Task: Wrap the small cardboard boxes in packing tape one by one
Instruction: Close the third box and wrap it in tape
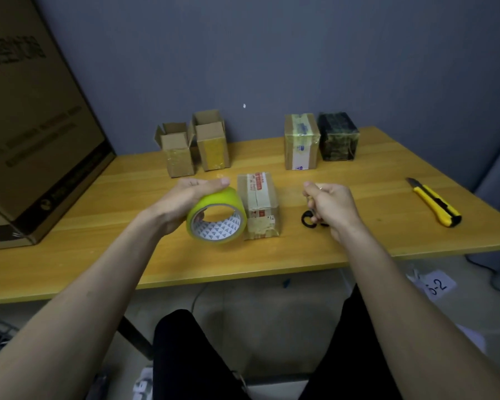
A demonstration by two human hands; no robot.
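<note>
The small taped brown cardboard box [259, 204] stands between both hands. The left hand [185, 200] grips a yellow-green tape roll [217, 216] touching the box; the right hand [331, 207] curls round what seem to be black-handled scissors [309, 217].

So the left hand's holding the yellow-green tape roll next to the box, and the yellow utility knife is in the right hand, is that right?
Not quite. The left hand does hold the yellow-green tape roll beside the box, but the yellow utility knife lies on the table, untouched. The head view shows the right hand gripping black-handled scissors.
</note>
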